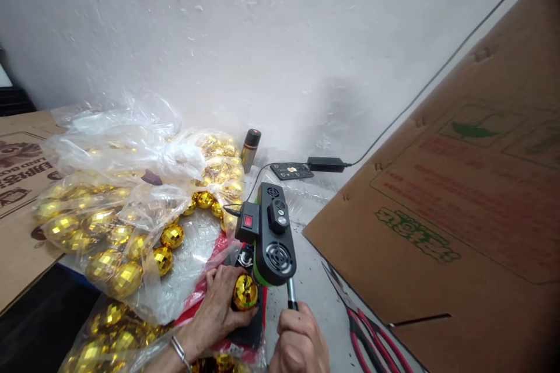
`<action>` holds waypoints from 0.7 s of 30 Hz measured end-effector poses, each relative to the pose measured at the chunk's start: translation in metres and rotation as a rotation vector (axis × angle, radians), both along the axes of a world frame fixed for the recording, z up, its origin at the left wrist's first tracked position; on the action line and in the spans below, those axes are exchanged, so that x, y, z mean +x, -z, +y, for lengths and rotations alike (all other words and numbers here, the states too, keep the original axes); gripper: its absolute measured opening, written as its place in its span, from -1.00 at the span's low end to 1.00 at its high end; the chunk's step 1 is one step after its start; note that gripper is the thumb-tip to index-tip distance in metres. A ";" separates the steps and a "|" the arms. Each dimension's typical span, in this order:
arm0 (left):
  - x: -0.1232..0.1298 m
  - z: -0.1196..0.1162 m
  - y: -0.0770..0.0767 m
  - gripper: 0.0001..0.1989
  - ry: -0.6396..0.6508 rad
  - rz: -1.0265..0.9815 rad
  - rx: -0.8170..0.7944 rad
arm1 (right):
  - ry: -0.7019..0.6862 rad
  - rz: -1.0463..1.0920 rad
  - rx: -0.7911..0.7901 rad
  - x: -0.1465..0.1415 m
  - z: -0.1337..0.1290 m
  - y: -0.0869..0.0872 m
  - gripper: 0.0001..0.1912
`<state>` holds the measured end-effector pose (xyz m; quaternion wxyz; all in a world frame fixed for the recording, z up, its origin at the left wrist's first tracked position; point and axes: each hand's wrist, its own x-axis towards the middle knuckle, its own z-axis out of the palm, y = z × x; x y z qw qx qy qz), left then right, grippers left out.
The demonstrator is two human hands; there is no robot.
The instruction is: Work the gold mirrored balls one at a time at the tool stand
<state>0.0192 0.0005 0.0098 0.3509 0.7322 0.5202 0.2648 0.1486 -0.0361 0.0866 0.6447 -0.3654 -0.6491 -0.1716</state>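
A gold faceted ball [245,292] sits between the thumb and fingers of my left hand [221,302], which are closed around it. The ball is over a black base plate [251,333], close below the head of a small black-and-green bench machine [275,233]. This machine has a red switch [248,221] and round fan grilles on top. My right hand [298,341] is wrapped around the black grip of the machine's metal lever [292,290]. Most of the grip is hidden in my fist.
Clear plastic bags of gold balls [105,215] fill the left side. Red-handled scissors [367,326] lie at right beside a large cardboard box [437,186]. A power adapter [326,164], a phone-like black slab [291,171] and a dark-capped bottle [251,150] are near the wall.
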 end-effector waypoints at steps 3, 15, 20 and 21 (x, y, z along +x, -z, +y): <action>0.001 0.000 0.002 -0.60 0.002 0.000 0.012 | 0.049 0.122 0.041 -0.007 0.001 0.003 -0.52; 0.001 0.004 0.011 -0.52 -0.006 -0.017 0.069 | 0.032 0.096 0.066 -0.007 0.002 0.013 -0.59; 0.002 0.006 0.021 -0.48 -0.009 -0.032 0.114 | -0.015 -0.029 0.044 0.003 0.004 0.031 -0.62; 0.002 0.006 0.022 -0.48 -0.010 -0.033 0.120 | -0.017 -0.028 0.048 0.004 0.003 0.029 -0.62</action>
